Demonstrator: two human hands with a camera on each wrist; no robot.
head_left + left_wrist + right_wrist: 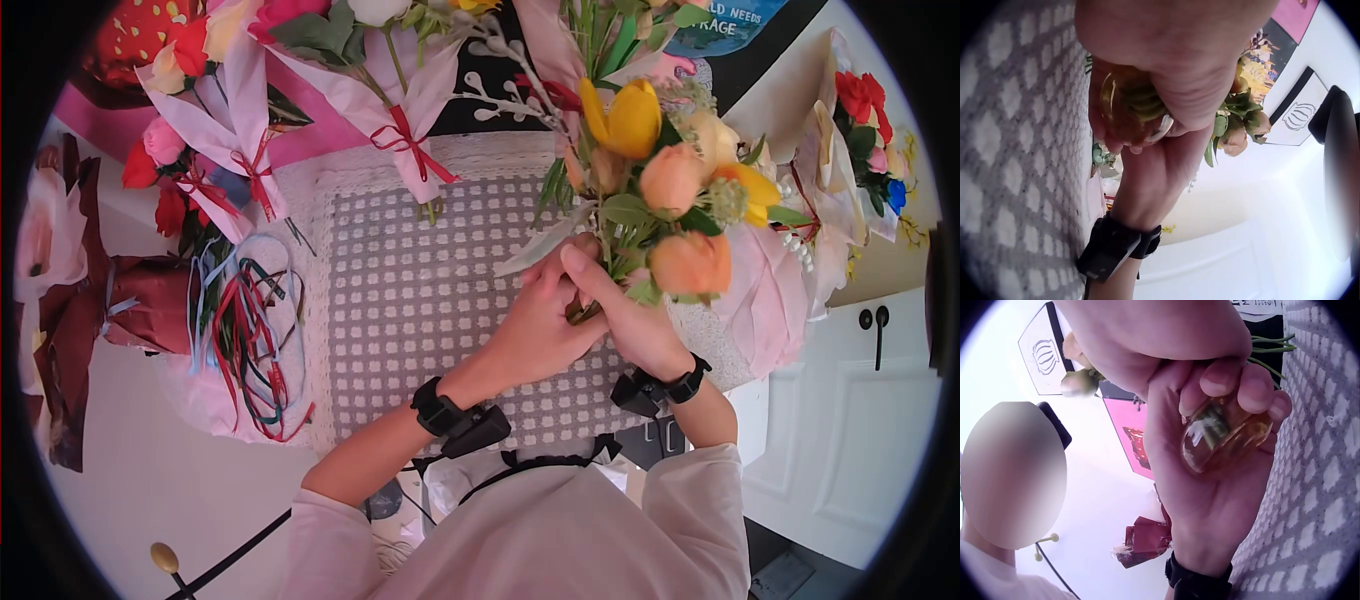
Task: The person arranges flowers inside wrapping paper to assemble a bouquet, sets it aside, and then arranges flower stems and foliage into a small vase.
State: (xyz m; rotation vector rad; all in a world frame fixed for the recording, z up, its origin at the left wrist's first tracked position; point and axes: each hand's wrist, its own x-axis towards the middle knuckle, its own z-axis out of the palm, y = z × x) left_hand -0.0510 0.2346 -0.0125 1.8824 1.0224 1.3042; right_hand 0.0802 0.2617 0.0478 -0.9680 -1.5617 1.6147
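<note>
From my distant seat I'm watching the left grip (pixel 540 322) and the right grip (pixel 640 325) closing together around the stems of a mixed bouquet (pixel 672 180), fingers curling in from both sides. The bouquet is leaning away to the upper right above the worktop (pixel 420 310), which is showing grey with pale squares. Its yellow tulip (pixel 628 120) is opening above a peach bloom (pixel 672 180), and leaves are hanging beside the hands. Through the right wrist camera I'm seeing green stem ends (pixel 1213 425) sitting in or behind a clear, amber-tinted rounded piece (pixel 1241 444) between the palms; I'm not managing to tell what it is. A black wristband (pixel 432 405) is circling the left wrist, and another (pixel 688 380) the right. Beyond the hands, a pale-pink wrapped bunch (pixel 420 165) is wearing a red bow (pixel 403 143). A ribbon tangle (pixel 262 372) is lying at the left, near a dark red wrapped bundle (pixel 150 300), and pink paper (pixel 765 300) is spreading at the right
</note>
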